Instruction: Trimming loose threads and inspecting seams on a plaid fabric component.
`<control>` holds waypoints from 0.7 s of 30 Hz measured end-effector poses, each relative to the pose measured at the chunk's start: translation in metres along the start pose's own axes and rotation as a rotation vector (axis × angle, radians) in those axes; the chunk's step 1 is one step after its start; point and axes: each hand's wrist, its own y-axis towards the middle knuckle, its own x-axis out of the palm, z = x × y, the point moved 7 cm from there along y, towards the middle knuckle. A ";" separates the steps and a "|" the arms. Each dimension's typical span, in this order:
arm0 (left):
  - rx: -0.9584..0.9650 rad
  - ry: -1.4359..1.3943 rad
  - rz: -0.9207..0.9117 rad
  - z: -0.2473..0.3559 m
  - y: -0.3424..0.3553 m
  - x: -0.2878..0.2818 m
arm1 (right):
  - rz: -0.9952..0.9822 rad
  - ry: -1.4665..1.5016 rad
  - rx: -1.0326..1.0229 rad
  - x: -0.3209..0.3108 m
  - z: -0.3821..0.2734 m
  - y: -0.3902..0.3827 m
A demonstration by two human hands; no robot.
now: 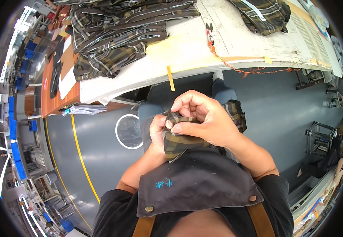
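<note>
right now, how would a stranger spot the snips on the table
Find the white table at the view's top. On it, between the big plaid pile at left and the small plaid bundle at right, lie the snips: red and black, tied to an orange cord.

Olive-and-black plaid patterns the cloth point(181, 144) and, crossed with pale lines, the garments point(108, 61); the surface point(193, 41) shows white, the apron point(205, 177) charcoal with brown straps point(261, 221), the floor point(108, 170) grey with yellow stripes point(78, 139).

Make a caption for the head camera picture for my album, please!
Left hand grips plaid cloth, right hand touches it, by a white table bearing plaid piles.
</note>
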 end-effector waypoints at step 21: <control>0.044 -0.138 -0.199 0.018 -0.009 0.017 | -0.111 0.016 -0.009 0.010 -0.012 -0.004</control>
